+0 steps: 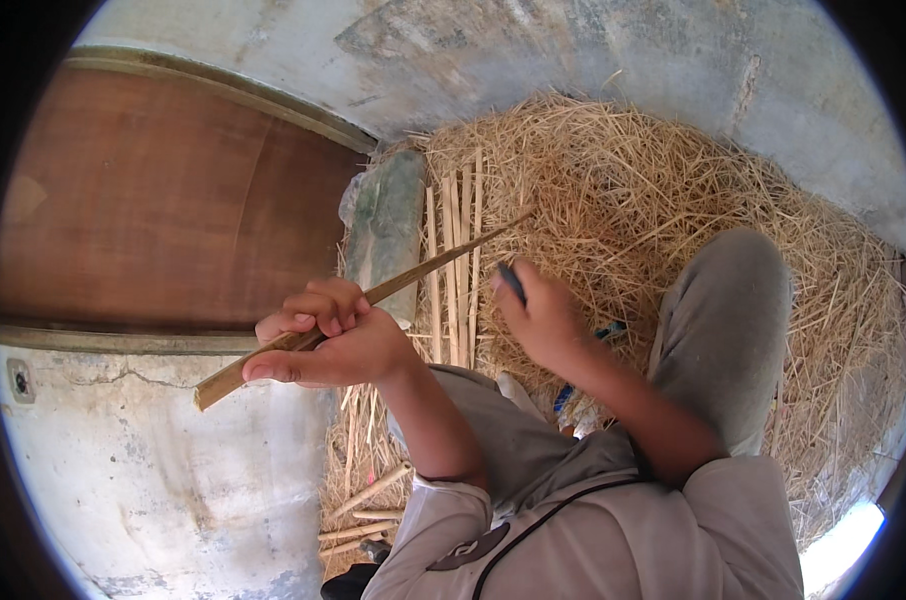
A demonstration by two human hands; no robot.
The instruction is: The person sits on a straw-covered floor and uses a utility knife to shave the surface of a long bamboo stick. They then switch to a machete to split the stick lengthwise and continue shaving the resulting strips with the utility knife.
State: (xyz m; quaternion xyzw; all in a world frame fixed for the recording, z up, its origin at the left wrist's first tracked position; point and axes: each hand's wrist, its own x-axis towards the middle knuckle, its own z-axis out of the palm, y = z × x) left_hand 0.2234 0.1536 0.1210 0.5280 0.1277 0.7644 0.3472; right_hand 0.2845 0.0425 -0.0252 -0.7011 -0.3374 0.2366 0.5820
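Left hand point(328, 335) fingers clamped on bamboo strip point(373, 297), right hand point(538, 315) gripping dark tool point(511, 282), straw pile point(653, 200) behind

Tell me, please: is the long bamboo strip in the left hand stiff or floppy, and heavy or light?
The bamboo strip probably is stiff: it stays straight beyond the left hand. It seems light, since that one hand carries it. Being thin and tapered, its tip may flex or split.

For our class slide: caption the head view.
Left hand grips a bamboo strip; right hand holds a dark tool above straw.
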